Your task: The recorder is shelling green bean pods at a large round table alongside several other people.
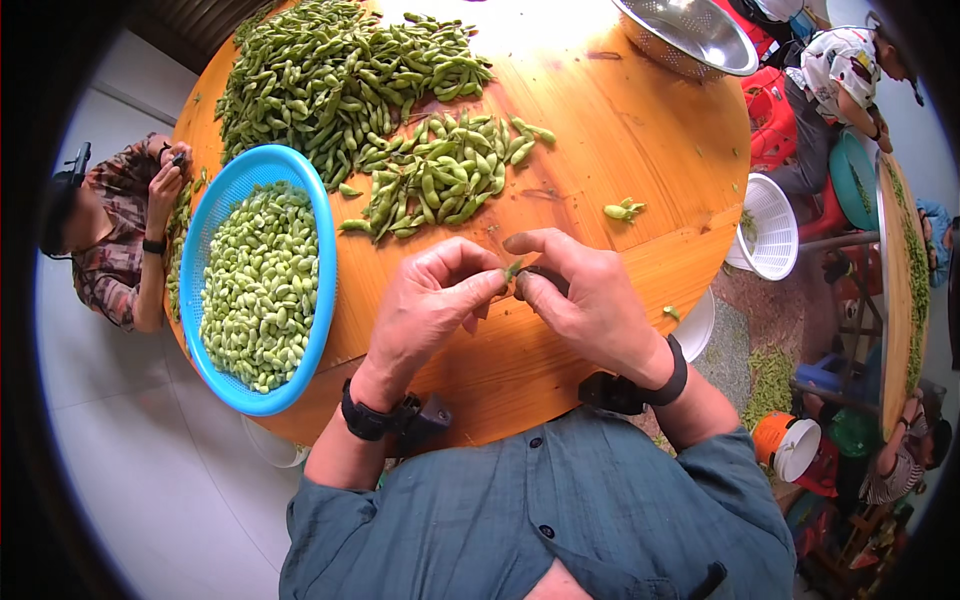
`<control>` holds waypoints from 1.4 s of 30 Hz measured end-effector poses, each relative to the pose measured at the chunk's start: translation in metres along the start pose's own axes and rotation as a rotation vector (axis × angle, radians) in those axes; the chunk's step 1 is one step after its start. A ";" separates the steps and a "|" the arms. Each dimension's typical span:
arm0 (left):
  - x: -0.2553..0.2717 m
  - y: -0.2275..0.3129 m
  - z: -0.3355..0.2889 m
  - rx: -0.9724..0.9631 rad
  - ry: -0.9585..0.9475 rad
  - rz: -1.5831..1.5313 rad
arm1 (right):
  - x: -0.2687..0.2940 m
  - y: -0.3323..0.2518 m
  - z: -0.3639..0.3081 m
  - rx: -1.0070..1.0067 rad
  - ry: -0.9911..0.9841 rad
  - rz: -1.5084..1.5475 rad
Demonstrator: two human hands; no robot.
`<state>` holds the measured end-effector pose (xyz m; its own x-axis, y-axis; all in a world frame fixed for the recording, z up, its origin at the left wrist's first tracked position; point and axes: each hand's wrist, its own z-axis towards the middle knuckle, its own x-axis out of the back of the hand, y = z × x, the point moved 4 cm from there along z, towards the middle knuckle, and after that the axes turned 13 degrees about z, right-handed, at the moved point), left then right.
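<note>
Above the near part of the round wooden table (pixel 600 110), my left hand (pixel 425 300) and my right hand (pixel 600 305) meet fingertip to fingertip. Both are closed, pinching a small green soybean pod (pixel 512 270) that is mostly hidden by the fingers. Just beyond them lies a small heap of green soybean pods (pixel 440 180), with a much larger pile of pods (pixel 320 75) behind it. To the left of my left hand stands a blue basket (pixel 325 260) holding many pale green shelled beans (pixel 258 290).
A split pod (pixel 625 210) lies right of the heap. A metal colander (pixel 700 40) sits at the far right edge. Beside the table are a white basket (pixel 772 225) and orange bucket (pixel 775 435). One person (pixel 115 235) works at left; others sit around another table (pixel 900 290) at right.
</note>
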<state>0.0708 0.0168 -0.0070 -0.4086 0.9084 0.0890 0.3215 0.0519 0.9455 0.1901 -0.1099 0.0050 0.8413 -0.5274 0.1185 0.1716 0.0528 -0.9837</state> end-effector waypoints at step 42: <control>-0.004 -0.010 -0.006 -0.075 -0.004 -0.029 | -0.004 0.014 0.001 0.021 -0.188 -0.032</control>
<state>0.0644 0.0101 -0.0148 -0.4131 0.9087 0.0598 0.2448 0.0475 0.9684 0.1892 -0.1061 -0.0095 0.9158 -0.3614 0.1751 0.2092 0.0571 -0.9762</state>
